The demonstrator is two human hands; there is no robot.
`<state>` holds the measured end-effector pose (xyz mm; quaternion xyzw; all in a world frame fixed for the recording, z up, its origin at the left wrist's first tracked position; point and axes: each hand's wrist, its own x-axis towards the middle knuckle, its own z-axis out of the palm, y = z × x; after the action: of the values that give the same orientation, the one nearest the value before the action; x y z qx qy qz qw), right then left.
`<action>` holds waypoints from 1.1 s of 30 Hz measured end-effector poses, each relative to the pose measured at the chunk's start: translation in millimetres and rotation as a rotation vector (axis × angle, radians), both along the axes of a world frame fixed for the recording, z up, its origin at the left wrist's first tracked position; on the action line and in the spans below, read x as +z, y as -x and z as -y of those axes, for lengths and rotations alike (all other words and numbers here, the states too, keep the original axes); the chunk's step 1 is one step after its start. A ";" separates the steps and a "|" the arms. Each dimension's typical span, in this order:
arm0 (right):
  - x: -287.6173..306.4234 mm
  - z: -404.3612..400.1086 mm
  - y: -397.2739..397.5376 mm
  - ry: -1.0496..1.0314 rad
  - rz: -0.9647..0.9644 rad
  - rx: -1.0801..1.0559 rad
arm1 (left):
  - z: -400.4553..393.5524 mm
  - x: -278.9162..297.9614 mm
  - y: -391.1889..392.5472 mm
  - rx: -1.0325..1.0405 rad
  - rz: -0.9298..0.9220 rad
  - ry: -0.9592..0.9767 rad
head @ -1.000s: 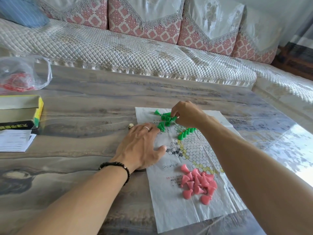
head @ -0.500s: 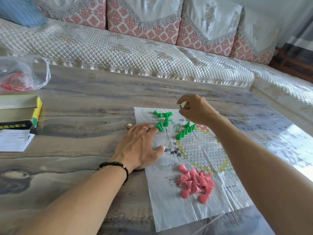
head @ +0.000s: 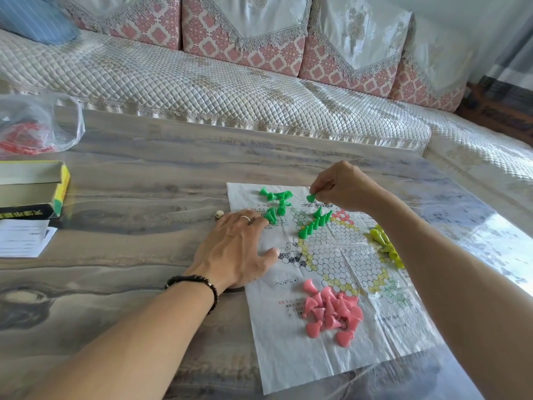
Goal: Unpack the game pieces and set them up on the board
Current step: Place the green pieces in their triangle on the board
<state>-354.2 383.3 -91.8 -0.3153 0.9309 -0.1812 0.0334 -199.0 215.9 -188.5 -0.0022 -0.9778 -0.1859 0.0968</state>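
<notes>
The right hand (head: pixel 343 186) pinches one small green cone-shaped plastic piece (head: pixel 311 198) in its fingertips, above the thin printed paper board (head: pixel 291 356) at upper centre. The left hand (head: pixel 236 249) lies flat and empty on the board's left edge. Lowering clumsily could topple the standing green row (head: pixel 313 225) just below.

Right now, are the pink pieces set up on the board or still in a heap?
In a heap: the pink pieces lie tipped together on the board's near margin.

Quilted sofa (head: pixel 219 90) at 12 o'clock; blue cushion (head: pixel 34 21) at 10; white paper (head: pixel 24 238) at 9; dark wood furniture (head: pixel 501 105), perhaps cabinet, at 2.
</notes>
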 end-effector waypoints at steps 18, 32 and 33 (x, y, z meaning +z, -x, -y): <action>-14.9 1.9 -0.4 -0.204 -0.015 0.032 | -0.3 0.2 -1.4 0.013 -0.001 -0.024; -18.3 3.4 3.8 -0.265 0.004 0.007 | 1.2 -2.0 0.1 0.013 0.005 -0.013; -18.2 3.1 4.2 -0.272 0.012 0.004 | 1.3 -2.0 0.2 0.012 0.004 -0.011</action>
<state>-358.4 380.2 -110.0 -0.3087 0.9460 -0.0552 0.0815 -199.2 214.6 -190.5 0.0045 -0.9770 -0.1906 0.0958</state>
